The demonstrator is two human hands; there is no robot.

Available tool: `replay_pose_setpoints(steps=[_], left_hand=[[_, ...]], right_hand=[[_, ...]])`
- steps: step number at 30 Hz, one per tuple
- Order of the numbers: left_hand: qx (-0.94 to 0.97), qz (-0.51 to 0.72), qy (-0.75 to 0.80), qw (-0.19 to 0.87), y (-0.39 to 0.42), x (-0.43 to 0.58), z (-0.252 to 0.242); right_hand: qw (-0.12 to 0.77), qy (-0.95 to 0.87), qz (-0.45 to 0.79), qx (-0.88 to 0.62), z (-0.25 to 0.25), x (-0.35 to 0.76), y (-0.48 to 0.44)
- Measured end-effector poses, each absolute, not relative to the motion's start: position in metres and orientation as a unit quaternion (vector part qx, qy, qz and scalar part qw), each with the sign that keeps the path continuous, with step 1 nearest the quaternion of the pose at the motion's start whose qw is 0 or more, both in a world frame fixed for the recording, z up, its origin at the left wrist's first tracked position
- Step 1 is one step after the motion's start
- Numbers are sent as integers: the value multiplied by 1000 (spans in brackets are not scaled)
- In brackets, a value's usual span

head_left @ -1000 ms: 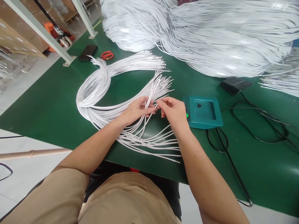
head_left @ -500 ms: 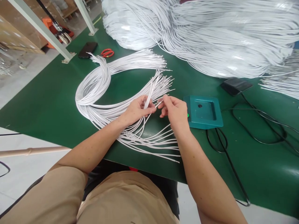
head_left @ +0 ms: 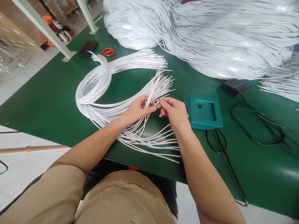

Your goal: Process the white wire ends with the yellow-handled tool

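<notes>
"What's the room like?"
"Glossy green table (head_left: 46, 99), pale floor (head_left: 42, 183), brown cardboard boxes (head_left: 16, 28) beyond its left edge."
"And the hands?"
"Near the front edge: left hand (head_left: 139, 109) clamped on thin white wires (head_left: 151, 93), right hand (head_left: 174, 112) pinching one wire's tip."
"In the way?"
"Left forearm (head_left: 95, 147), covering some wires. Teal plastic box (head_left: 193, 117) beside the right hand; big white wire heap (head_left: 221, 37) toward the far edge."

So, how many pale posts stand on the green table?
2: the nearer post at the left edge of the table, the farther post left of the white wire pile. The pile may hide others.
</notes>
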State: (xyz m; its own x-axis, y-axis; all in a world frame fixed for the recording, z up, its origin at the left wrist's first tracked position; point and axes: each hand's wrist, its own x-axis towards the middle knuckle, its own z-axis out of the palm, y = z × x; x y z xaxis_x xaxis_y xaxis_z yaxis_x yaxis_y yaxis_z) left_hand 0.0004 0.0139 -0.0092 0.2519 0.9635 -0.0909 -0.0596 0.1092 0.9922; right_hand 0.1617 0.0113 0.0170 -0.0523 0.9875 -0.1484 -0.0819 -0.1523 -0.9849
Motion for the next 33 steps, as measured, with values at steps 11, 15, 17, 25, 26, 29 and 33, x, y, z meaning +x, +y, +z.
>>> replay_pose_setpoints(steps=[11, 15, 17, 25, 26, 29, 33], left_hand=[[488, 435, 409, 637, 12, 4, -6], [485, 431, 398, 648, 13, 3, -7], [484, 431, 398, 649, 14, 3, -8], [480, 432, 419, 638, 12, 3, -7], [484, 437, 422, 630, 11, 4, -7], [499, 449, 428, 605, 10, 4, -8], [512, 447, 430, 594, 10, 4, -10]], right_hand=[[471, -419, 606, -485, 24, 159, 8], [459, -444, 595, -488, 26, 160, 8], [462, -447, 584, -496, 26, 161, 9], [471, -493, 518, -515, 22, 164, 12], [470, -501, 511, -517, 21, 165, 12], [462, -515, 501, -519, 21, 165, 12], [455, -525, 487, -529, 18, 165, 13]])
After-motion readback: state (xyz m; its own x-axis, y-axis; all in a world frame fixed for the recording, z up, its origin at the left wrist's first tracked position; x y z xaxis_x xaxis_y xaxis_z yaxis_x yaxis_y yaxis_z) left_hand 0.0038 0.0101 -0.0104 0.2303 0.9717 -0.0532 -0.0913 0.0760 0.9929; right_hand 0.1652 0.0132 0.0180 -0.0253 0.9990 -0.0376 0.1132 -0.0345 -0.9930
